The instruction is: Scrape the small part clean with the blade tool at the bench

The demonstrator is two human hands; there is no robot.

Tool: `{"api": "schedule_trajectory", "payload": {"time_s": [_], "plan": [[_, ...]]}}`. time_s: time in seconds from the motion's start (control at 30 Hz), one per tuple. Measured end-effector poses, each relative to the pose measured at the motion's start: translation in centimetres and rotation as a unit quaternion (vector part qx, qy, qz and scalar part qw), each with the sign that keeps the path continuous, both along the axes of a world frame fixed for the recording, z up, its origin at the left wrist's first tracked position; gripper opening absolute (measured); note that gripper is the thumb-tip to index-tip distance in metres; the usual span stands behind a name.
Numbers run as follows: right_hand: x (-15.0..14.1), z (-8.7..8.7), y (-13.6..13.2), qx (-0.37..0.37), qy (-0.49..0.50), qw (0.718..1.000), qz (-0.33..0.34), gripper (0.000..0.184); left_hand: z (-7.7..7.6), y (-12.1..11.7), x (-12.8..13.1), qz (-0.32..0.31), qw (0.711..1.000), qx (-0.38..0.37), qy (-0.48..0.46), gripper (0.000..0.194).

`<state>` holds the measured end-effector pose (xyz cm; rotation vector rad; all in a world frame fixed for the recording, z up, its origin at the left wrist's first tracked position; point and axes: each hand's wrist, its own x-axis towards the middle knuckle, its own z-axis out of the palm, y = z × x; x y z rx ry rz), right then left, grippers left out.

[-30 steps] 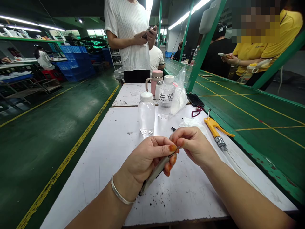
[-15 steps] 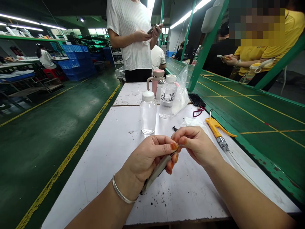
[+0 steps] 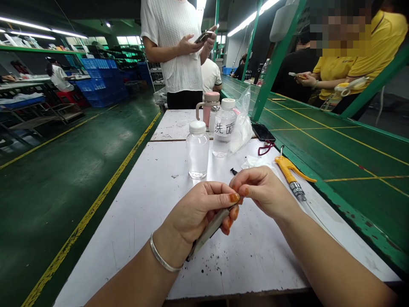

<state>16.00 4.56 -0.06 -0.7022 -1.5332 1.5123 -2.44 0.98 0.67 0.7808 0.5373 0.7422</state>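
My left hand (image 3: 200, 209) is closed around a flat, narrow grey piece with dark edges (image 3: 209, 232), tilted above the white tabletop (image 3: 153, 204). Its thumb lies along the top, and most of the piece is hidden in the palm. At the far end of that piece, my right hand (image 3: 262, 192) is pinched shut, its fingertips touching those of the left. Whatever sits in that pinch is too small and covered to make out. Dark crumbs (image 3: 211, 266) are scattered on the table below. Just beyond my right fingers lies a small black item (image 3: 234, 171).
Two clear bottles (image 3: 197, 151) (image 3: 223, 132) stand ahead, with a pink mug (image 3: 211, 108) and a plastic bag (image 3: 242, 132) behind. A yellow air gun (image 3: 289, 172) with hose and a phone (image 3: 263, 132) lie right. A green conveyor (image 3: 345, 149) runs alongside. People stand nearby.
Both hands keep nearly the same hold and place. The view has shifted slightly. Across the table, the standing person's hand has opened a little at the phone.
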Motion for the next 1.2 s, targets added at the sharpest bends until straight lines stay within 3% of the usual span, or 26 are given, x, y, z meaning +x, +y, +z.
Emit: {"api": "schedule_trajectory", "payload": {"time_s": [0.37,1.2], "plan": [[0.04,-0.25,0.01,0.017,0.010,1.000,0.005,0.007,-0.20,0.02,0.16,-0.003,1.000,-0.008,-0.007,0.013],[-0.71,-0.41,-0.33,0.098,0.068,0.992,-0.052,0.013,-0.17,-0.30,0.53,-0.016,0.999,-0.023,-0.033,0.012]]}}
